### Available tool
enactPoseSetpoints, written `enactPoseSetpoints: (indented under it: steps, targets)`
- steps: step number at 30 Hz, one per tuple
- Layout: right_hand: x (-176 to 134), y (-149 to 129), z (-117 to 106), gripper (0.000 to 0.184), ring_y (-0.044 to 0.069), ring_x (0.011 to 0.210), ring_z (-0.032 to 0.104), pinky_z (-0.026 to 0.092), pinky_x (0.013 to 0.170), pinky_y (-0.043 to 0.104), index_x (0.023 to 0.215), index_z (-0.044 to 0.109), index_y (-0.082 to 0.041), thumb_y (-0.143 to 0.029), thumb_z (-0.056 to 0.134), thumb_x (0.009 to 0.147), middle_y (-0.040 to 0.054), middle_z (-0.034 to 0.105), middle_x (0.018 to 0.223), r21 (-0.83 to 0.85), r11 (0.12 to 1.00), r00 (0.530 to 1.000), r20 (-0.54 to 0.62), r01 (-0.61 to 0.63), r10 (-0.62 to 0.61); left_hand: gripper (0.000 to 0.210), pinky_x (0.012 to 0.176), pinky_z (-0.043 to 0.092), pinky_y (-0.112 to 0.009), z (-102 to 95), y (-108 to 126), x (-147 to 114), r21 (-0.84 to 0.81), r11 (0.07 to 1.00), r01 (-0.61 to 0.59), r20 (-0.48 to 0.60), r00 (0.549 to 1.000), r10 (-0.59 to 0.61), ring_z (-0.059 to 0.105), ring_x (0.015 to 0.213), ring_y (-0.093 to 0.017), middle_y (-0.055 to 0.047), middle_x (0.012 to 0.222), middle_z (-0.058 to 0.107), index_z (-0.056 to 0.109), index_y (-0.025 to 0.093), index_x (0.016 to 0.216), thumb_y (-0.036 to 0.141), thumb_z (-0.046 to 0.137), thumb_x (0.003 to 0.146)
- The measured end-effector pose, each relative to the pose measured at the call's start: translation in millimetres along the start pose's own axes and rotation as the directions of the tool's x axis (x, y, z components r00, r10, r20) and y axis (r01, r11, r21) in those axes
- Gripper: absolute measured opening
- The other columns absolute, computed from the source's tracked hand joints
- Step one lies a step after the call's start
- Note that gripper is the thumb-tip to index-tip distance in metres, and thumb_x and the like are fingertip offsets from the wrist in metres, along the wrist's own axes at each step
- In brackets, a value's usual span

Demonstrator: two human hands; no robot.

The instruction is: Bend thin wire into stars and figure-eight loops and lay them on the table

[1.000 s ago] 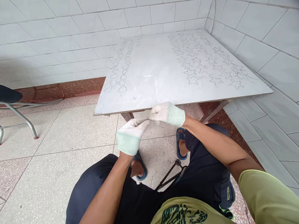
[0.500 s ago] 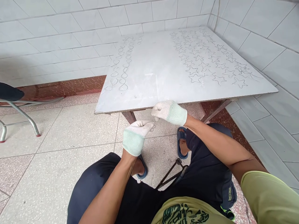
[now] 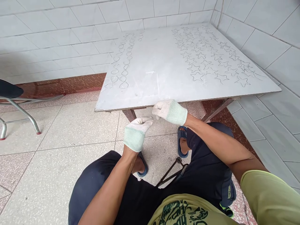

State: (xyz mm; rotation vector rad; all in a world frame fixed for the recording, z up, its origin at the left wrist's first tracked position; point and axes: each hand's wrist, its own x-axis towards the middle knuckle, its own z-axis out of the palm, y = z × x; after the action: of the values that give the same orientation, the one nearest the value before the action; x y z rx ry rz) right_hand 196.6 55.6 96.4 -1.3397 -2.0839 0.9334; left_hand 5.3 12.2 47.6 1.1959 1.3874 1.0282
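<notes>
Both my hands wear white knit gloves with pale green cuffs and are held close together just off the table's front edge. My left hand (image 3: 138, 129) is closed in a pinch, fingertips pointing toward the right one. Slightly higher, my right hand (image 3: 169, 112) is pinched shut too, overlapping the edge of the white tabletop (image 3: 161, 62) in view. Whatever lies between the fingers is too thin or hidden to make out. Star-shaped thin wire outlines (image 3: 197, 77) cover the table's right side. Looped, figure-eight-like wire outlines (image 3: 123, 82) form columns on the left.
Tiled walls (image 3: 77, 34) border the table at the back and right. A metal-legged stool (image 3: 30, 117) stands at the far left. On the floor between my sandalled feet is a dark metal frame (image 3: 170, 172), partly hidden by my legs.
My left hand has risen a little and come closer to my right hand. The right hand stays nearly in place, still pinched. The camera view has shifted slightly.
</notes>
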Motion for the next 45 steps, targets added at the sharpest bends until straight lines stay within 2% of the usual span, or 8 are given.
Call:
enactPoseSetpoints:
  steps: [6, 11, 19, 25, 31, 38, 42, 45]
  targets:
    - [2.9, 4.2, -0.4, 0.028, 0.013, 0.078, 0.069, 0.045, 0.078, 0.025, 0.07, 0.072, -0.017, -0.017, 0.062, 0.097, -0.0002, 0.077, 0.077, 0.015, 1.0, 1.0, 0.016, -0.024, 0.024, 0.027, 0.073, 0.05, -0.033, 0.2, -7.8, 3.3, -0.119, 0.993, 0.011, 0.056, 0.998, -0.004, 0.059, 0.07, -0.016, -0.005, 0.089, 0.077, 0.079, 0.018, 0.082, 0.039, 0.089, 0.068]
    - [3.4, 5.5, -1.8, 0.028, 0.013, 0.076, 0.068, 0.045, 0.077, 0.025, 0.071, 0.073, -0.017, -0.018, 0.062, 0.097, -0.0011, 0.077, 0.076, 0.006, 1.0, 1.0, 0.013, -0.019, 0.019, 0.022, 0.075, 0.05, -0.034, 1.6, -11.7, 5.0, -0.164, 0.986, 0.011, 0.069, 0.998, 0.001, 0.058, 0.069, -0.016, -0.005, 0.088, 0.077, 0.079, 0.018, 0.079, 0.035, 0.088, 0.067]
    - [0.6, 3.4, -5.1, 0.03, 0.013, 0.074, 0.068, 0.046, 0.075, 0.026, 0.072, 0.073, -0.017, -0.022, 0.061, 0.099, -0.0002, 0.077, 0.076, 0.044, 0.998, 0.998, 0.012, -0.054, 0.053, 0.026, 0.08, 0.051, -0.034, 3.5, -19.5, 0.6, -0.29, 0.957, 0.008, -0.024, 1.0, -0.016, 0.062, 0.073, -0.017, -0.005, 0.082, 0.075, 0.076, 0.019, 0.071, 0.036, 0.091, 0.059]
    - [1.2, 9.7, -4.8, 0.022, 0.014, 0.075, 0.069, 0.046, 0.075, 0.026, 0.079, 0.077, -0.016, -0.02, 0.062, 0.095, 0.0001, 0.077, 0.076, 0.056, 0.998, 0.999, 0.054, -0.002, -0.001, 0.033, 0.068, 0.048, -0.031, -1.8, -22.0, 1.9, -0.239, 0.964, 0.113, 0.027, 0.994, -0.11, 0.06, 0.065, -0.015, -0.003, 0.069, 0.072, 0.075, 0.018, 0.076, 0.042, 0.09, 0.06]
    - [2.7, 11.3, -4.5, 0.026, 0.014, 0.075, 0.069, 0.045, 0.075, 0.026, 0.075, 0.076, -0.016, -0.022, 0.061, 0.096, -0.0004, 0.076, 0.074, -0.023, 0.999, 0.994, 0.102, 0.049, -0.047, 0.029, 0.075, 0.049, -0.031, -7.2, -23.2, 1.2, -0.145, 0.989, 0.035, 0.058, 0.998, -0.027, 0.063, 0.069, -0.015, -0.003, 0.079, 0.075, 0.076, 0.017, 0.084, 0.04, 0.087, 0.07]
    - [4.9, 19.3, -0.8, 0.027, 0.013, 0.072, 0.066, 0.042, 0.071, 0.025, 0.076, 0.075, -0.017, -0.027, 0.059, 0.095, -0.0013, 0.074, 0.073, -0.054, 0.994, 0.989, 0.119, 0.098, -0.091, 0.036, 0.07, 0.05, -0.029, -3.4, -21.5, 1.0, -0.199, 0.978, 0.068, 0.078, 0.996, -0.053, 0.061, 0.069, -0.012, -0.005, 0.098, 0.079, 0.075, 0.018, 0.096, 0.034, 0.09, 0.067]
    - [5.1, 23.5, 2.7, 0.027, 0.013, 0.071, 0.064, 0.04, 0.069, 0.025, 0.079, 0.075, -0.017, -0.031, 0.059, 0.095, -0.0015, 0.073, 0.073, -0.064, 0.993, 0.99, 0.104, 0.098, -0.091, 0.038, 0.074, 0.051, -0.03, -2.8, -16.9, 0.7, -0.187, 0.981, 0.06, 0.058, 0.997, -0.05, 0.063, 0.071, -0.013, -0.005, 0.096, 0.078, 0.077, 0.017, 0.096, 0.041, 0.09, 0.07]
    - [4.3, 22.6, 4.4, 0.027, 0.013, 0.071, 0.064, 0.04, 0.07, 0.025, 0.076, 0.073, -0.017, -0.029, 0.059, 0.095, -0.0016, 0.072, 0.072, -0.089, 0.99, 0.99, 0.102, 0.111, -0.102, 0.039, 0.074, 0.05, -0.03, -5.4, -15.8, 0.9, -0.177, 0.984, 0.028, 0.019, 1.0, -0.025, 0.062, 0.068, -0.014, -0.002, 0.081, 0.074, 0.079, 0.017, 0.1, 0.048, 0.088, 0.076]
